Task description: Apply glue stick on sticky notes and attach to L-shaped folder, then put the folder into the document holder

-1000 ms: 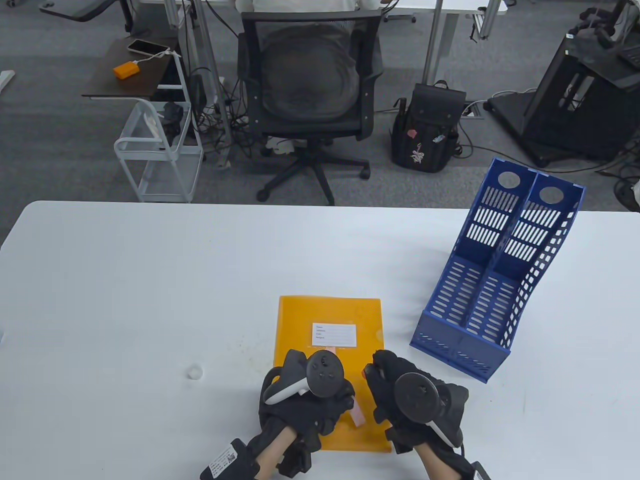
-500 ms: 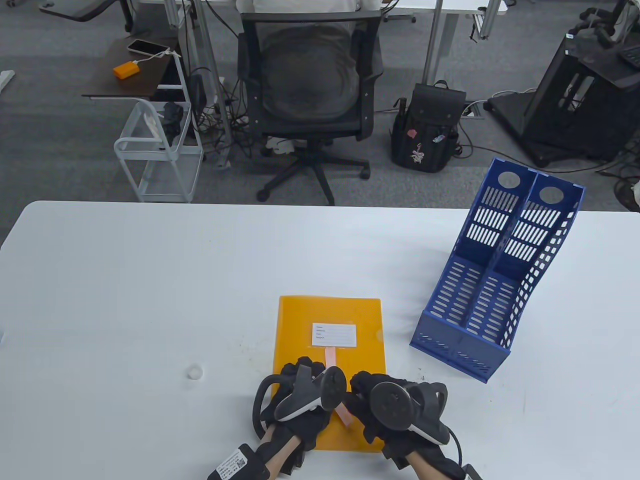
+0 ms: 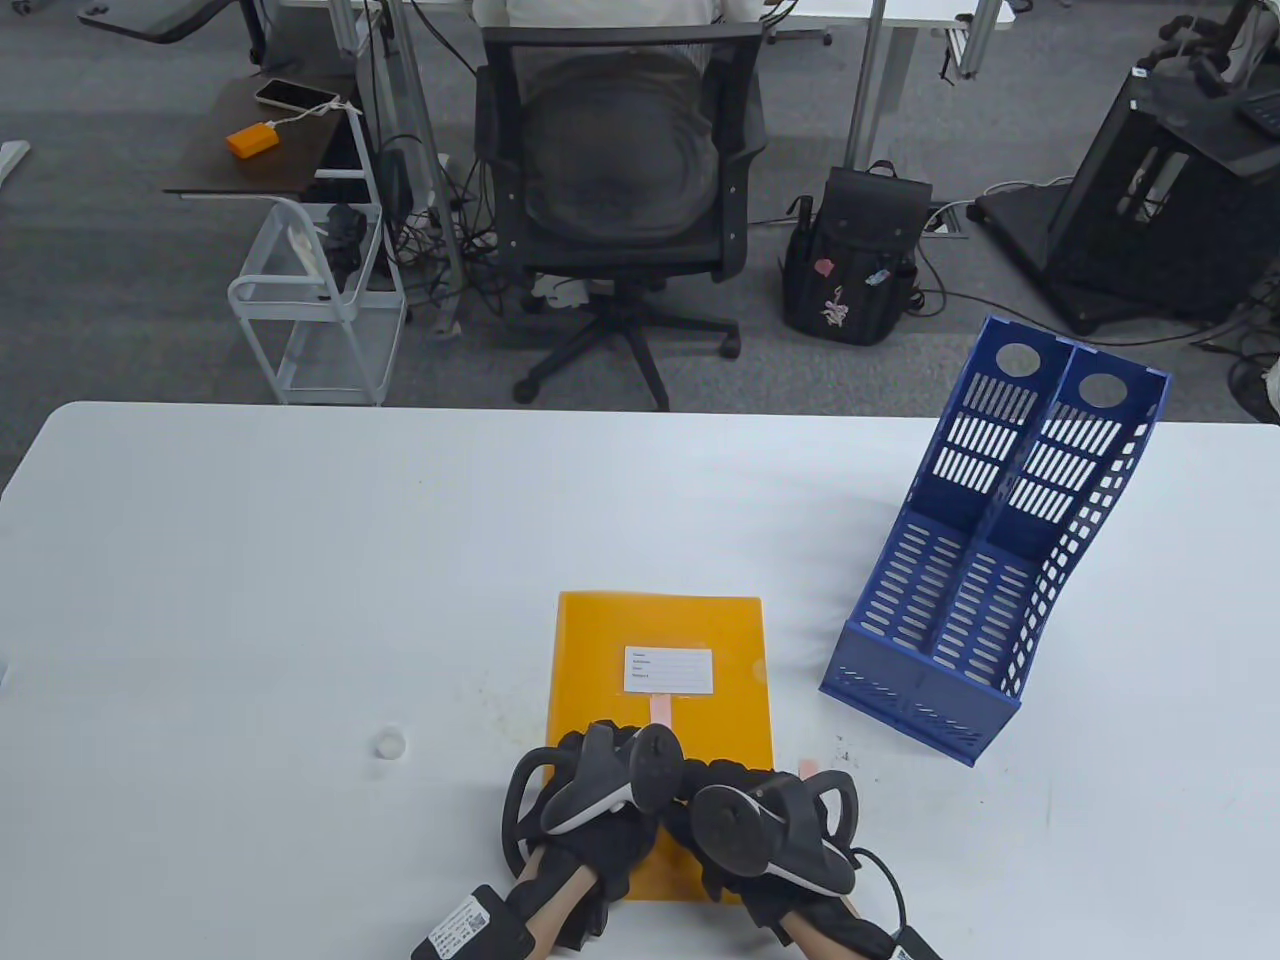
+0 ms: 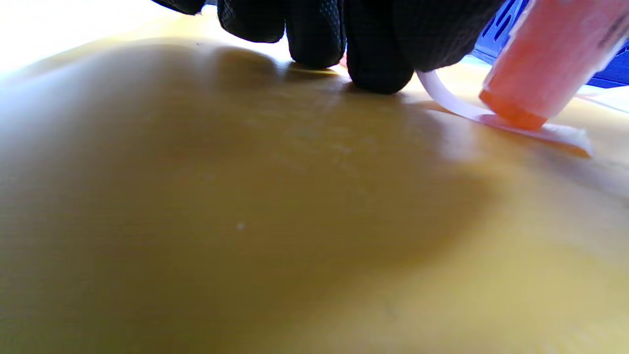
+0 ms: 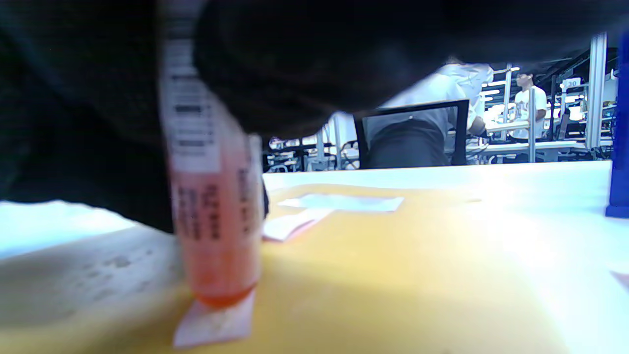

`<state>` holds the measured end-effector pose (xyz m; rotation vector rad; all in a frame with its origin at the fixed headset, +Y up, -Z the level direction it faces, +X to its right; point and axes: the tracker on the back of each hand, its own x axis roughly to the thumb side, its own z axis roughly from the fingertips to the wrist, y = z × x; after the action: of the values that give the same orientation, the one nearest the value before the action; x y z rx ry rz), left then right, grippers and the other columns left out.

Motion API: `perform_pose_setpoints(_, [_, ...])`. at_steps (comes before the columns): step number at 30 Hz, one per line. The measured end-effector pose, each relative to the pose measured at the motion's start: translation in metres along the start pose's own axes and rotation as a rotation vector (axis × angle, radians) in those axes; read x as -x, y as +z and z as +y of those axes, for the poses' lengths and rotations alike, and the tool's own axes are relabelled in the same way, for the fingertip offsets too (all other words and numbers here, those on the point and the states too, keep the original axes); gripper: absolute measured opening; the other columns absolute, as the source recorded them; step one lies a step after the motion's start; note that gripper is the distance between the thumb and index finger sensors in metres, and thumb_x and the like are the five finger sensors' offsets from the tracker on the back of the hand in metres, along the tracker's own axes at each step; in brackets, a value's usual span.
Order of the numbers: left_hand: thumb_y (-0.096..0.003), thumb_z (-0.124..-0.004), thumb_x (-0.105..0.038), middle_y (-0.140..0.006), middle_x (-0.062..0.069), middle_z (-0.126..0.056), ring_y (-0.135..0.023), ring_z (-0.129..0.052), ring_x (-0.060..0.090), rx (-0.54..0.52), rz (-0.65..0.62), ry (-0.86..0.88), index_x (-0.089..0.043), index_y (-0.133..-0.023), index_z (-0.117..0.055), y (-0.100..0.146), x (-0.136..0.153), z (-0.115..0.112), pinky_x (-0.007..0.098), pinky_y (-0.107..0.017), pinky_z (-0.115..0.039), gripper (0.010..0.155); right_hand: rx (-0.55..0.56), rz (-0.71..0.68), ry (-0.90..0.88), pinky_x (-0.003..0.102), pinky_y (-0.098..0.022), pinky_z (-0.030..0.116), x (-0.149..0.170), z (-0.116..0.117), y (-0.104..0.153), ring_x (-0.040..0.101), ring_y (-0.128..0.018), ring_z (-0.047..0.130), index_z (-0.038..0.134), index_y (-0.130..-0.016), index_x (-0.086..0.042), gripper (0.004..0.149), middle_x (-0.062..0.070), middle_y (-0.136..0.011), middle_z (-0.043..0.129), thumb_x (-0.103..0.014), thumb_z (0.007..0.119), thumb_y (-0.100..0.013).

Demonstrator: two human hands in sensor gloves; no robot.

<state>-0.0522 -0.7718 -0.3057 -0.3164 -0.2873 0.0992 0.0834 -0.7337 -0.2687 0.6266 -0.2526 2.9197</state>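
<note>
An orange L-shaped folder (image 3: 700,640) with a white label (image 3: 669,669) lies flat near the table's front edge. A pink sticky note strip (image 3: 661,708) lies on it below the label, its near part hidden under my hands. My left hand (image 3: 580,748) presses its fingertips (image 4: 376,73) down on the strip (image 4: 442,93) and the folder (image 4: 245,196). My right hand (image 3: 720,775) grips a pink-orange glue stick (image 5: 216,196) upright, and its tip touches the strip's near end (image 5: 216,322). The left wrist view shows the stick (image 4: 545,59) beside my fingers.
A blue two-slot document holder (image 3: 990,560) stands tilted at the right, its openings facing up and away. A small white cap (image 3: 388,744) lies left of the folder. A small pink piece (image 3: 806,768) lies on the table just right of the folder. An office chair (image 3: 620,200) stands beyond the table.
My right hand has moved left and toward the near edge, close against my left hand. The strip's near end, seen earlier between the hands, is now covered. The pink piece to the right has come into view.
</note>
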Motion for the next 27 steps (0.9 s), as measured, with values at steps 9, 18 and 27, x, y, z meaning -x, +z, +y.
perform_pose_setpoints(9, [-0.0486,-0.077,-0.044,-0.109,0.004,-0.062,-0.105,-0.058,0.035,-0.026,0.017,-0.047,-0.027,-0.084,-0.08,0.0,-0.003,-0.002,0.064,-0.076,-0.045,0.04,-0.01,-0.002,0.023,0.034,-0.008,0.086,-0.004,-0.001,-0.002,0.01,-0.008,0.093,0.094,-0.072,-0.015,0.048,0.006,-0.035,0.099,-0.053,0.091,-0.043])
perform_pose_setpoints(18, [-0.0495,-0.076,-0.044,-0.109,0.004,-0.059,-0.104,-0.057,0.032,-0.023,0.008,-0.019,-0.027,-0.085,-0.078,-0.001,-0.002,-0.002,0.062,-0.077,-0.046,0.039,-0.072,0.013,0.027,0.034,-0.006,0.086,-0.003,-0.005,-0.003,0.01,-0.006,0.093,0.096,-0.069,-0.014,0.048,0.006,-0.031,0.099,-0.053,0.093,-0.041])
perform_pose_setpoints(27, [-0.0487,-0.076,-0.044,-0.109,0.004,-0.059,-0.104,-0.057,0.033,-0.025,0.001,0.002,-0.028,-0.084,-0.079,-0.001,0.0,-0.003,0.063,-0.076,-0.046,0.039,-0.006,0.022,-0.005,0.034,-0.008,0.086,0.001,-0.021,0.003,0.01,-0.008,0.093,0.095,-0.071,-0.014,0.048,0.005,-0.034,0.099,-0.054,0.09,-0.043])
